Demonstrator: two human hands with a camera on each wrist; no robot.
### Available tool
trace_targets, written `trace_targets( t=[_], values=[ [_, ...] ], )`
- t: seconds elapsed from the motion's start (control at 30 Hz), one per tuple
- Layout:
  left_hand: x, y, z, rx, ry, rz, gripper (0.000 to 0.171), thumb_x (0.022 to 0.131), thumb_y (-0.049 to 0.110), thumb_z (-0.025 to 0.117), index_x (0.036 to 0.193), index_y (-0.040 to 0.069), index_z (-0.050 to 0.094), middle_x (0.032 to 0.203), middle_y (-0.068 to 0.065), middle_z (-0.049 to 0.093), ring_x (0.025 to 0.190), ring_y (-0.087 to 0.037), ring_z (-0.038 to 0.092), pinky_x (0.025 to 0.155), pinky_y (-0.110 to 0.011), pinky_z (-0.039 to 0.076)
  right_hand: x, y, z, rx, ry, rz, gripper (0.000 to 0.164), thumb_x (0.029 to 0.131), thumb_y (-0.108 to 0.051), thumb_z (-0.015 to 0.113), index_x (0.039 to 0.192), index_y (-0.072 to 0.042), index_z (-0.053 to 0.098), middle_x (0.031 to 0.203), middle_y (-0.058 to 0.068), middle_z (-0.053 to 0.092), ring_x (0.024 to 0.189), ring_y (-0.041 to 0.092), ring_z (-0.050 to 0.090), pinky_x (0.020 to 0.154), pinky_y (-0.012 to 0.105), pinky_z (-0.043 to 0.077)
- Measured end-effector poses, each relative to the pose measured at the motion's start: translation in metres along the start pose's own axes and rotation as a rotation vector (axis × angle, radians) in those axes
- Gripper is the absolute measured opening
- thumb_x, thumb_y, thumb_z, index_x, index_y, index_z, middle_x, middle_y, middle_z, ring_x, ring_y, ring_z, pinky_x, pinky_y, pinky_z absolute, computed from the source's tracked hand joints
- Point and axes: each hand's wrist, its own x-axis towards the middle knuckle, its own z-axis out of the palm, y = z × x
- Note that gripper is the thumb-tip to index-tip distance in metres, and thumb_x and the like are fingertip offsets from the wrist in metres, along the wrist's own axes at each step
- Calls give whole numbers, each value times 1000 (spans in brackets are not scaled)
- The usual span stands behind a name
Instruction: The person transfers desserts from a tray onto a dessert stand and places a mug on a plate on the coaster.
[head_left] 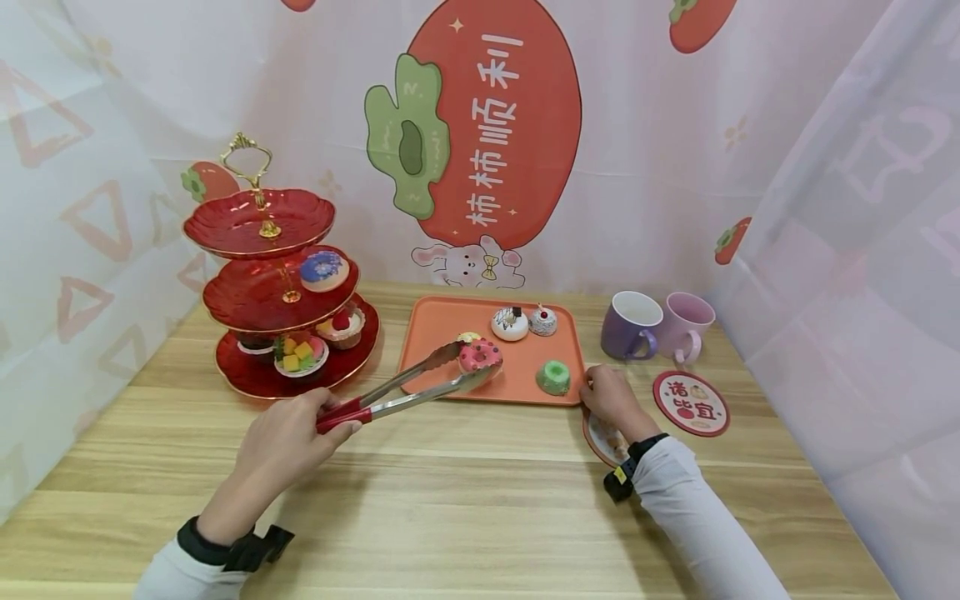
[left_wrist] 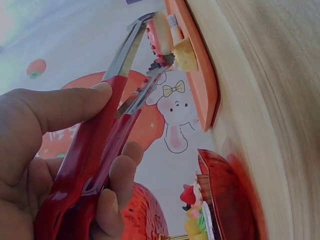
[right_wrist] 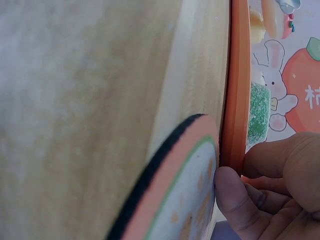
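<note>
My left hand point(head_left: 288, 446) grips red-handled metal tongs point(left_wrist: 82, 165), thumb on one handle and fingers around the other. The tong tips lie on either side of a pink doughnut point(head_left: 480, 357), over the orange tray point(head_left: 442, 321). A pale yellow piece point(left_wrist: 185, 56) shows close behind the doughnut. At the tray's front right corner, my right hand point(head_left: 617, 400) pinches the rim between thumb and fingers. A round coaster point(right_wrist: 187, 190) lies partly under that hand and wrist. Nearby on the tray sits a green cake point(head_left: 553, 377).
A red three-tier stand point(head_left: 258, 221) at left bears a blue doughnut point(head_left: 324, 272), a fruit tart point(head_left: 300, 354) and other cakes. A white doughnut point(head_left: 510, 324) and small white cake point(head_left: 543, 320) sit at the tray's back. Right are a purple mug point(head_left: 622, 333), pink mug point(head_left: 686, 321) and another coaster point(head_left: 691, 404).
</note>
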Motion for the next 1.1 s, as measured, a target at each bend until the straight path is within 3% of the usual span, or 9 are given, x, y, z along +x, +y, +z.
trace_targets(
  t=[0.33,0.73,1.1],
  values=[
    [-3,-1,-8,0,12,-6,33,74,28,79,92,4,65,63,0,50,55,-17,42,47,-31,32,-1,0,-1,1,-8,5,10,85,-1,55,78,2,61,59,4,54,51,16,48,49,29,36],
    [-7,-7,-21,24,89,9,36,74,29,79,90,1,65,66,-2,56,55,-18,45,47,-31,35,-1,2,0,-6,29,-43,9,84,1,55,77,2,61,58,2,53,49,14,46,47,28,35],
    [-10,-7,-33,46,105,-30,37,75,28,78,92,-3,64,67,-6,60,52,-18,46,45,-31,36,-2,1,0,5,11,-30,9,85,-1,55,77,2,60,57,3,51,47,14,45,46,28,33]
  ],
)
